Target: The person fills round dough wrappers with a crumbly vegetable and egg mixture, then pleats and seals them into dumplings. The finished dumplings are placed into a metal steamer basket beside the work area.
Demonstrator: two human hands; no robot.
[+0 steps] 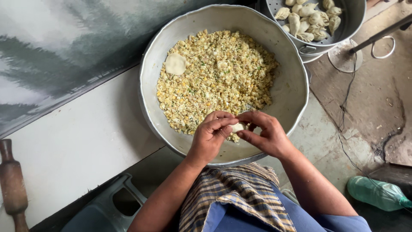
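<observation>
My left hand [211, 133] and my right hand [265, 132] meet over the near side of a big metal bowl [292, 86], both pinching one small white dumpling [237, 127] between fingertips. The bowl holds a heap of crumbly yellow filling [216, 75] flecked with green. A round flat dough wrapper [175, 64] lies on the filling at its left edge. Most of the dumpling is hidden by my fingers.
A metal steamer tray [345, 25] with several folded dumplings stands at the top right. A wooden rolling pin [13, 184] lies at the far left on a white surface. A green plastic bottle [377, 193] lies on the floor at the lower right. Wires run across the concrete floor.
</observation>
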